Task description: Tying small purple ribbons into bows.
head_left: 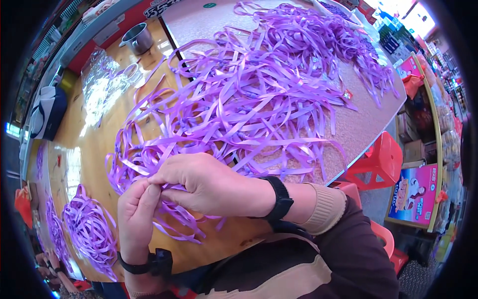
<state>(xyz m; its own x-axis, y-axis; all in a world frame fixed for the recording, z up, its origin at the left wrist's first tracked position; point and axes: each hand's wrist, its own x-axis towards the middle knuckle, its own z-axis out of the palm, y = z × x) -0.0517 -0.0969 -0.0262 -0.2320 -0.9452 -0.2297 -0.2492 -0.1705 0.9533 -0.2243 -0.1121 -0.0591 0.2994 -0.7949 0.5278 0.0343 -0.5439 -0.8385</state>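
Observation:
My left hand [136, 212] and my right hand [201, 183] meet at the near side of a wooden table, thumbs and fingertips pinched together. A purple satin ribbon [175, 188] shows between the fingers of both hands and passes under the right palm; the exact spot they grip is hidden by the fingertips. Loose ends of ribbon [180, 219] hang below the right hand onto the wood. Just beyond my hands spreads a large tangled heap of purple ribbons [239, 107], some with small darker knots or beads along them.
A metal mug [138, 39], crumpled clear plastic [103, 82] and a small clear cup [133, 74] stand at the far left. Another ribbon pile [89, 230] lies left of me. Red stools [379, 160] are at the right. Another person's hand [54, 261] shows at lower left.

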